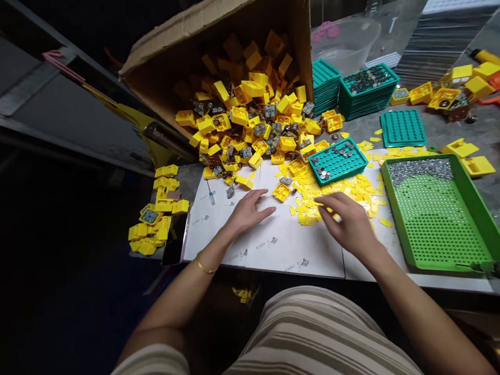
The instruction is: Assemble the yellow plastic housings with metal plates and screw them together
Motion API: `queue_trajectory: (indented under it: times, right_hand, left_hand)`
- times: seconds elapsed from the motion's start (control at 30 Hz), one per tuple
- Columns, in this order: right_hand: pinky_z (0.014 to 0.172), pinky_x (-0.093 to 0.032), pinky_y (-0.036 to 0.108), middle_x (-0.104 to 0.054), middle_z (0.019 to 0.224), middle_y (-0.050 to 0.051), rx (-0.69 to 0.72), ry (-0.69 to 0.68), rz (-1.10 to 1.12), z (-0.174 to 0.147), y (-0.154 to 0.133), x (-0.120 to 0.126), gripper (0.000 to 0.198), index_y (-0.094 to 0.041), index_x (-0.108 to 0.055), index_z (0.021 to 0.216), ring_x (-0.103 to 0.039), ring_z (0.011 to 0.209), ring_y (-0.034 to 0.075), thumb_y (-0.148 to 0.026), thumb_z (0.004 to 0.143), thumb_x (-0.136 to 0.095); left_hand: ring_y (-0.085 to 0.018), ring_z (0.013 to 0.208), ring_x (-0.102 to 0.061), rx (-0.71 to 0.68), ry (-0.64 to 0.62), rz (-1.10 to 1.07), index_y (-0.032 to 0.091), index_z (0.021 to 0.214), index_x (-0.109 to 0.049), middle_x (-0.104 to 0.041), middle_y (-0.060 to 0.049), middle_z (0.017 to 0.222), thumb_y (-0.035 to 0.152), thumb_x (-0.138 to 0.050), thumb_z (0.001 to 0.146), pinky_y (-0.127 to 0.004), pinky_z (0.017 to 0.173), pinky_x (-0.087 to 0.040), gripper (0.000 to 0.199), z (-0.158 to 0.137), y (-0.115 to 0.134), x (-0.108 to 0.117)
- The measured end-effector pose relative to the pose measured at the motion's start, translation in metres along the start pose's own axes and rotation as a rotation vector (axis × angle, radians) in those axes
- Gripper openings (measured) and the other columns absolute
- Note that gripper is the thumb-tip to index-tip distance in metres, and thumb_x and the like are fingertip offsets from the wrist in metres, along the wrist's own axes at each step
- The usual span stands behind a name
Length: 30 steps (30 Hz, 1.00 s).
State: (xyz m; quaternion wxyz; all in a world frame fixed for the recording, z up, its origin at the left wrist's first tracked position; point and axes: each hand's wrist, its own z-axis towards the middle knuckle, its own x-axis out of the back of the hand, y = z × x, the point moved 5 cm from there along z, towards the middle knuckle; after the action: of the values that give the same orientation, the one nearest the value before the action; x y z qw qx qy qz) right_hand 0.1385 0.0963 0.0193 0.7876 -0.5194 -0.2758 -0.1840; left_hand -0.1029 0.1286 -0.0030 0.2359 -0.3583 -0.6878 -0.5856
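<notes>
My left hand (250, 211) is over the white sheet (250, 250), thumb and fingers apart, with nothing in it. A yellow plastic housing (281, 192) lies just beyond its fingertips, a small grey part (286, 180) against it. My right hand (347, 221) is at the near left edge of a spread of flat yellow plastic pieces (308, 213). Its thumb and index finger are slightly apart, and I see nothing held between them. Behind that hand, a teal tray (338, 160) with round metal discs in some of its pockets rests on the yellow pieces.
A cardboard box (156, 67) on its side spills yellow housings (253, 112) onto the table. To the right sits a green perforated basket (433, 224) with small metal parts. Stacked teal trays (367, 96) stand behind. At left are a phone (175, 239) and more housings (150, 229). A small screwdriver (211, 197) lies nearby.
</notes>
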Motion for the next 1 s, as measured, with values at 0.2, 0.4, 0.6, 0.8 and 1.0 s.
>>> queue_trajectory:
  times: [0.2,0.4,0.6,0.8,1.0]
  right_hand:
    - [0.072,-0.046,0.031,-0.061,0.112,0.014,-0.111,-0.399,-0.414,0.059,0.012,-0.065,0.033,-0.015,-0.064,0.116,-0.061,0.096,0.024,-0.014,0.091,-0.043]
    - [0.071,-0.043,0.03,-0.061,0.113,0.013,-0.119,-0.439,-0.468,0.065,0.017,-0.077,0.033,-0.018,-0.063,0.117,-0.06,0.097,0.025,-0.019,0.096,-0.037]
    - [0.066,-0.041,0.031,-0.062,0.112,0.016,-0.097,-0.472,-0.505,0.062,0.021,-0.075,0.032,-0.014,-0.061,0.116,-0.06,0.095,0.025,-0.016,0.094,-0.037]
    - [0.06,-0.035,0.03,-0.064,0.109,0.011,-0.085,-0.443,-0.494,0.071,0.015,-0.063,0.028,-0.018,-0.064,0.11,-0.061,0.093,0.024,-0.024,0.093,-0.043]
    - [0.055,-0.03,0.027,-0.064,0.102,0.006,-0.086,-0.3,-0.447,0.008,-0.009,0.0,0.025,-0.019,-0.065,0.1,-0.062,0.081,0.017,-0.032,0.096,-0.045]
  left_hand:
    - [-0.03,0.123,-0.05,-0.136,-0.059,0.152,0.015,0.124,-0.059,-0.06,-0.013,0.128,0.05,-0.069,0.072,-0.042,0.106,-0.036,0.063,0.046,-0.001,-0.025]
    - [-0.022,0.096,-0.059,-0.197,-0.138,0.106,0.016,0.126,-0.058,-0.063,-0.009,0.114,0.044,-0.067,0.073,-0.032,0.086,-0.045,0.06,0.057,0.009,-0.029]
    - [-0.022,0.085,-0.055,-0.245,-0.19,0.245,0.015,0.101,-0.065,-0.057,-0.007,0.093,0.042,-0.066,0.071,-0.031,0.076,-0.042,0.041,0.062,0.015,-0.032]
    - [-0.014,0.07,-0.051,-0.072,-0.175,-0.048,0.018,0.093,-0.057,-0.057,0.002,0.076,0.034,-0.07,0.068,-0.026,0.065,-0.041,0.033,0.059,0.027,-0.022]
    - [-0.005,0.047,-0.054,0.407,-0.673,-0.964,0.014,0.094,-0.058,-0.064,-0.002,0.075,0.031,-0.072,0.073,-0.014,0.037,-0.033,0.031,-0.01,0.056,-0.063]
